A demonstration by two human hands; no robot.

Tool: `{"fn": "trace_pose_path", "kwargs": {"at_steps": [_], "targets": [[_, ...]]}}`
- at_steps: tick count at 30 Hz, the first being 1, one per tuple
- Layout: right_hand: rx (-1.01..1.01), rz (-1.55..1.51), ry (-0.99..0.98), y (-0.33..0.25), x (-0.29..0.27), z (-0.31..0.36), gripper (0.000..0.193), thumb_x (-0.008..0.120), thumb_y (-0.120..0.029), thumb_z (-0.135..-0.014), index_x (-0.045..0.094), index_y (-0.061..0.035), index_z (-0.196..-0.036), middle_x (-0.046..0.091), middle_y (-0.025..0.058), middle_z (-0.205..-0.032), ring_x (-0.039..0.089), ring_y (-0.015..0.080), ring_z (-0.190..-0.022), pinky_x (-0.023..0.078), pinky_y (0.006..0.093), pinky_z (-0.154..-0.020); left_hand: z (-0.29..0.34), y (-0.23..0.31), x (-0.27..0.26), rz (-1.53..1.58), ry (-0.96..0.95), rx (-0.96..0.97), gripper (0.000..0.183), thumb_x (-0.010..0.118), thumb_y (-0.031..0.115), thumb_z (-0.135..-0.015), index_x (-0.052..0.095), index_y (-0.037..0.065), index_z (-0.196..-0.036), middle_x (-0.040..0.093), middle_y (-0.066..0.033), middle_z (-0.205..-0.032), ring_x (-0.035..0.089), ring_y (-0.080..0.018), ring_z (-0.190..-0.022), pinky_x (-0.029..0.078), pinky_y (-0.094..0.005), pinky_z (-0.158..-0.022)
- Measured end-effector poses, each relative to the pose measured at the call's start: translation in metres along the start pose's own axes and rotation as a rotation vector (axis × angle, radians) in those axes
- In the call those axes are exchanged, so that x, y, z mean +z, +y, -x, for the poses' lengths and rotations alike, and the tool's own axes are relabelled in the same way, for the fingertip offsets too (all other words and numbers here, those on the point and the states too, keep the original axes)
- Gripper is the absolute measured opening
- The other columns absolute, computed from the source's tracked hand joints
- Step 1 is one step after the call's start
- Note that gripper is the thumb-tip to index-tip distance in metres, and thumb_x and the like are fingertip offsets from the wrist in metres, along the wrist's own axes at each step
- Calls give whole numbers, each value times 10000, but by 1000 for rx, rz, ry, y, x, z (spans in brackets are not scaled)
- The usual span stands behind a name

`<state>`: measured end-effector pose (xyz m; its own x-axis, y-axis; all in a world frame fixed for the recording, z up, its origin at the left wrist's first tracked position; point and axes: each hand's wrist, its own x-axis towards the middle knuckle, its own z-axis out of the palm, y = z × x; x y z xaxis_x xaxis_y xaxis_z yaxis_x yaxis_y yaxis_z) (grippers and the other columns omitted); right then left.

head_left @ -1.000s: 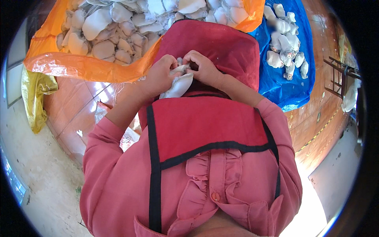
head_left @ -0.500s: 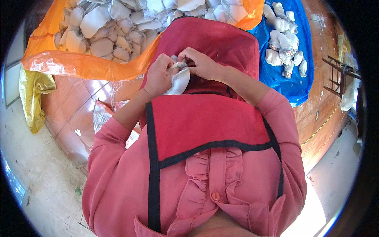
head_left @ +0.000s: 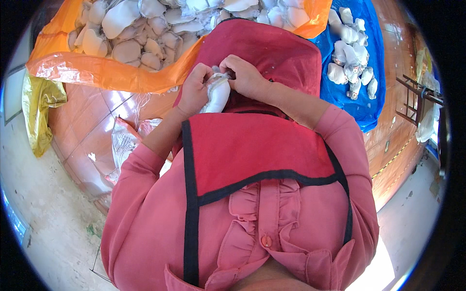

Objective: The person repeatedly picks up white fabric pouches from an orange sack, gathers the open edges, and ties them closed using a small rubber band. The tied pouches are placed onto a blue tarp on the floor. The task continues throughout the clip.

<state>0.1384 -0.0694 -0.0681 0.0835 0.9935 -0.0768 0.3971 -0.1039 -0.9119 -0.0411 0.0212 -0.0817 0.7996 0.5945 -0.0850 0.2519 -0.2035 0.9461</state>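
Over my lap I hold a white, rounded piece [head_left: 219, 98], soft-looking with a greyish edge; I cannot make out its kind. My left hand [head_left: 194, 93] is closed on its left side. My right hand [head_left: 245, 78] pinches at its upper edge, fingertips close to those of the left. Its rounded white end hangs below my fingers, towards my body. Some of the edge is hidden behind the fingers. The red apron [head_left: 272, 53] with black trim lies spread over my lap beneath both hands.
Ahead on the left, an orange sheet [head_left: 97, 77] bears a heap of similar white pieces [head_left: 127, 52]. At the right, a blue sheet [head_left: 359, 114] carries a smaller pile of bunched white pieces [head_left: 357, 56]. A yellow sack [head_left: 39, 116] hangs far left; a dark rack [head_left: 417, 97] stands far right.
The white piece has turned slightly and shows more of its rounded face beside my left hand. Both hands stay close together in nearly the same place.
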Motion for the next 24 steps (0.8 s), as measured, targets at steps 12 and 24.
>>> {"fn": "trace_pose_path", "kwargs": {"at_steps": [12,24], "targets": [[-127,28,91,0,9,6,176,694,-64,-766,551,-58,-868,554,131,-883,566,330,-840,467,395,-723,5,36,-33,-92,-250,-54,260,616,-51,-779,559,26,-1020,542,-117,-951,585,-270,-864,478,-335,-773],[-113,-176,-240,7,-33,12,246,736,-102,-789,608,-42,-990,566,66,-966,579,217,-891,479,315,-821,12,36,0,-308,-91,63,264,695,50,-752,518,59,-948,526,-138,-931,575,-377,-860,473,-448,-715]]}}
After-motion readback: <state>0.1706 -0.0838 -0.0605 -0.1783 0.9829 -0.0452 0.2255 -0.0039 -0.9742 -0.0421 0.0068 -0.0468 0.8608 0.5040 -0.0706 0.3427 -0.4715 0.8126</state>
